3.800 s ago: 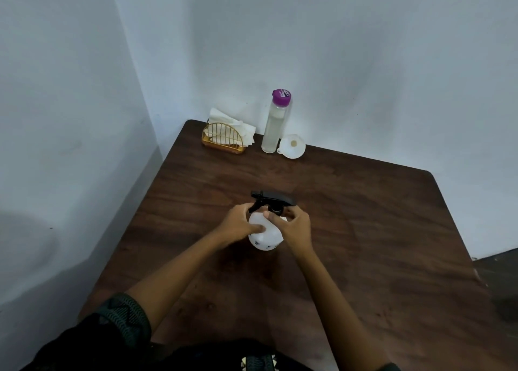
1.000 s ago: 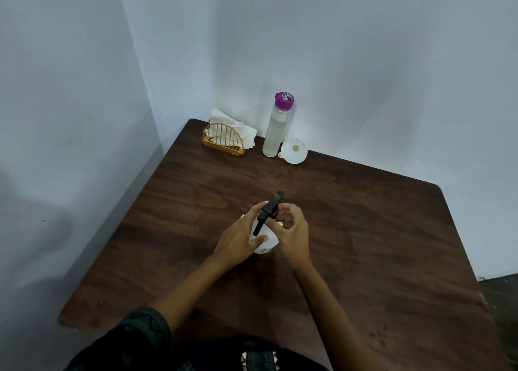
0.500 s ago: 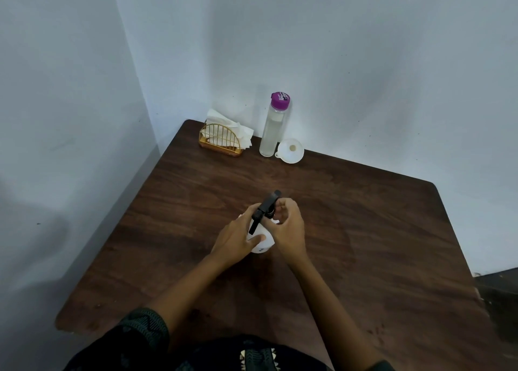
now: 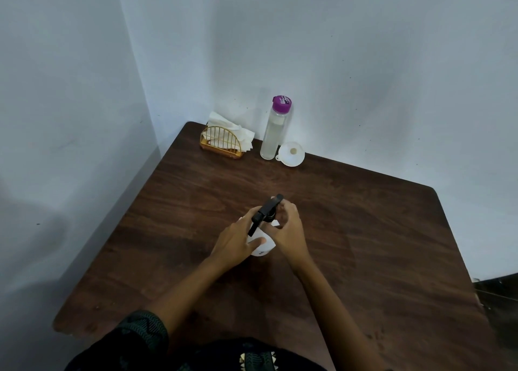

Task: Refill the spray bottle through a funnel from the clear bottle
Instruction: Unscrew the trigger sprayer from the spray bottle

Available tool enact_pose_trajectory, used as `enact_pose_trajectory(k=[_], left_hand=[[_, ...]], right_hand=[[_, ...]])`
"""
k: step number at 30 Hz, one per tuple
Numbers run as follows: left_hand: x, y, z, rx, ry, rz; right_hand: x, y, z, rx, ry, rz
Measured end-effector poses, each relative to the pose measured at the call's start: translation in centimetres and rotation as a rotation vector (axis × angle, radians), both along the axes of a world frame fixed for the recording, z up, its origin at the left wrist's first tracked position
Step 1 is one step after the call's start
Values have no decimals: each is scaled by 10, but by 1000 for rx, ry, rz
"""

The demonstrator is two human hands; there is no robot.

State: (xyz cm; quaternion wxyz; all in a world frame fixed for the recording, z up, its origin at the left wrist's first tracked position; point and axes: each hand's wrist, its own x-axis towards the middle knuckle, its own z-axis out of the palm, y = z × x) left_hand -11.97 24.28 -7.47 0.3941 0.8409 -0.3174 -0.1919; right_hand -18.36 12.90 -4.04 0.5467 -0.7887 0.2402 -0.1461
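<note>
A small white spray bottle (image 4: pixel 263 247) with a black trigger head (image 4: pixel 265 212) stands in the middle of the brown table. My left hand (image 4: pixel 238 240) grips its round body from the left, thumb across the front. My right hand (image 4: pixel 287 230) curls its fingers round the black collar under the trigger head. The head points diagonally, nozzle end toward me and to the left. A tall clear bottle (image 4: pixel 273 132) with a purple cap stands at the back by the wall. Beside it on the right lies a white funnel (image 4: pixel 291 154), mouth up.
A gold wire napkin holder (image 4: pixel 221 143) with white tissues sits in the table's back left corner. Walls close in at the back and left. The wooden table (image 4: pixel 378 244) has a rounded right corner and a dark floor beyond it.
Since 3.8 s ago the black trigger head has turned from pointing sideways to pointing diagonally. In the last second my hands stay on the bottle with only small shifts of the right fingers.
</note>
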Motion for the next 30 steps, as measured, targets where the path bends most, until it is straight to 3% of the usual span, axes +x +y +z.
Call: enact_pose_trajectory(k=[7,14,22,25,30], left_hand=[[1,1,-1,-11,19,4],[2,3,3,-10,-7,-28],[4,1,-3,-27,10,-8],[4,1,-5,-29,28,2],[4,1,-3,-15,29,1]], right_hand=[[4,2,1,-66,-11,-124],[1,-5,1,-100,-19,19],[0,-5,1,-8,40,97],[0,-1,1,44,1,10],[2,2,2,-90,-27,-93]])
